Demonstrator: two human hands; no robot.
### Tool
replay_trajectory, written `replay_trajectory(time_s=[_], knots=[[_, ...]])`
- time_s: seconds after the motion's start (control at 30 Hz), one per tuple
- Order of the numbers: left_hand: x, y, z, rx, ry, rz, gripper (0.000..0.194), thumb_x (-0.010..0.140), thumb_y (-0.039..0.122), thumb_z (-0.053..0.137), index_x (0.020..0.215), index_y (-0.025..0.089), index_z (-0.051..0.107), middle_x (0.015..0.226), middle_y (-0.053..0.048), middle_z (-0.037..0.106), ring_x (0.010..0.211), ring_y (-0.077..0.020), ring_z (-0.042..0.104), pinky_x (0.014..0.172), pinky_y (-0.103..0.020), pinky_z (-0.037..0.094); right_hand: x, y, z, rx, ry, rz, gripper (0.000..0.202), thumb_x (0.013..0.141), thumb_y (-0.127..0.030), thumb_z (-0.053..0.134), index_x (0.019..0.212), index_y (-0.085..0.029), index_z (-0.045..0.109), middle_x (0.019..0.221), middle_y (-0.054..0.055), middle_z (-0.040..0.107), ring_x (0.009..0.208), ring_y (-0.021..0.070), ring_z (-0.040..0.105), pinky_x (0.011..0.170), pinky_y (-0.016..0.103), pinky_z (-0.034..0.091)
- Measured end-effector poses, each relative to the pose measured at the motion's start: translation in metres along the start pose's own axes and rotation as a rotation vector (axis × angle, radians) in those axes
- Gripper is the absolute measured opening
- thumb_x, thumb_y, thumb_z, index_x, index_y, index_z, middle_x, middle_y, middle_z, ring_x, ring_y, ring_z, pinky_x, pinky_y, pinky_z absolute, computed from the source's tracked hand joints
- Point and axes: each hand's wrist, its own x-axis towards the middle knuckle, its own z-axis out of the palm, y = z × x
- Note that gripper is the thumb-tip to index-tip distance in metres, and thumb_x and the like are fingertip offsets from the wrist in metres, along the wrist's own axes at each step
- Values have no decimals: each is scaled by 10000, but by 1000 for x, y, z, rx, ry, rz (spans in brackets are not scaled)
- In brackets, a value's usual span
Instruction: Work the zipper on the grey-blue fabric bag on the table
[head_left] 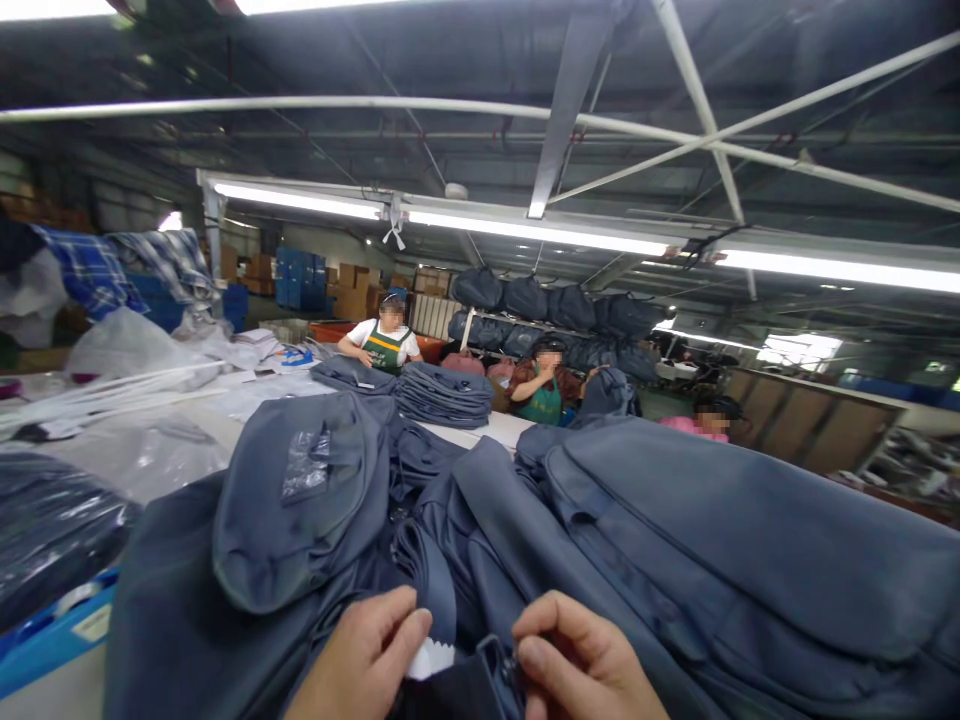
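The tabletop [480,428] is stretching away from me under the long ceiling lights, and most of its near end is lying buried under a heap of dark blue-grey fabric pieces [712,560] that is filling the right and middle of my view. On the left of that heap a rounded hood-shaped piece [300,510] is resting on top, with a small clear plastic packet [306,465] lying on it. Further toward the far edge a neat folded stack [444,393] of the same cloth is sitting, and to the far left clear plastic sheeting [127,345] is spreading over the tabletop, while a bagged dark bundle [52,530] is lying at the near left edge. Beyond the far edge a person in a green apron [384,345] is working at the stack, and a second person [544,390] is sitting just to the right. At the near edge my left hand [360,655] is pinching a small white tag [431,658] between thumb and fingers, closed narrowly on it. My right hand [581,660] is curling beside it, fingertips narrowed on a dark fabric edge [495,665] near the tag; the two hands are nearly touching, both right over the heap's nearest fold.
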Motion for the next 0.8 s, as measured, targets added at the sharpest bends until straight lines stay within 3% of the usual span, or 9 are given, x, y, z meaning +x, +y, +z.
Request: replay_trajectory(time_s=[0.07,0.17,0.23,0.33,0.43,0.57,0.67,0.73,0.8], knots=[[-8,7,-14,273,139,101,328,774,531,716,662,226,666,667,-44,631,688,-239,556,664,-308,410,5,-23,13,-65,-24,17,574,658,-701,743,798,-169,579,490,-25,592,409,94,533,445,193,437],[-24,27,-26,115,217,242,299,814,469,693,1048,288,733,1066,-58,711,1019,-312,590,901,-325,426,21,-48,40,-170,-118,-49,521,694,-665,721,786,-172,580,492,-21,606,412,108,556,456,215,487],[-31,38,-31,-62,15,233,332,848,469,659,1113,277,718,1092,-54,712,1024,-301,604,918,-327,441,34,-58,56,-244,-234,-155,432,783,-595,673,809,-170,593,547,-12,632,467,114,601,500,217,518],[-31,37,-49,-337,-325,63,409,828,568,661,958,184,720,790,-44,677,705,-213,629,703,-293,486,55,-68,76,-310,-444,-313,281,897,-447,601,850,-170,616,608,-16,644,525,102,625,539,194,524],[-30,23,-81,-669,-476,-119,622,750,717,647,928,124,713,682,-56,653,551,-181,603,630,-303,486,73,-80,98,-353,-614,-456,171,930,-307,590,885,-164,674,706,5,699,615,96,654,565,166,508],[-40,13,-118,-885,-726,-212,658,820,726,523,932,105,709,723,-138,706,606,-275,675,601,-388,521,86,-102,143,-458,-786,-687,122,925,-179,597,877,-157,708,827,26,735,763,117,686,704,201,535],[-53,11,-140,-926,-658,-173,471,819,575,652,925,118,689,582,-60,648,459,-216,629,514,-323,498,97,-108,176,-530,-893,-774,134,929,-155,590,855,-154,702,834,18,724,795,114,686,754,208,534],[-62,2,-157,-873,-503,-144,379,808,494,718,924,137,665,542,-23,629,392,-171,589,459,-256,453,108,-98,191,-518,-888,-758,116,935,-185,589,912,-169,701,895,20,724,835,115,686,781,216,540],[-70,-17,-174,-743,-279,-128,370,821,490,723,933,148,639,602,-35,671,437,-155,612,461,-220,437,120,-76,197,-562,-801,-682,242,925,-242,604,1155,-183,652,1103,61,709,1001,152,674,891,275,543]])
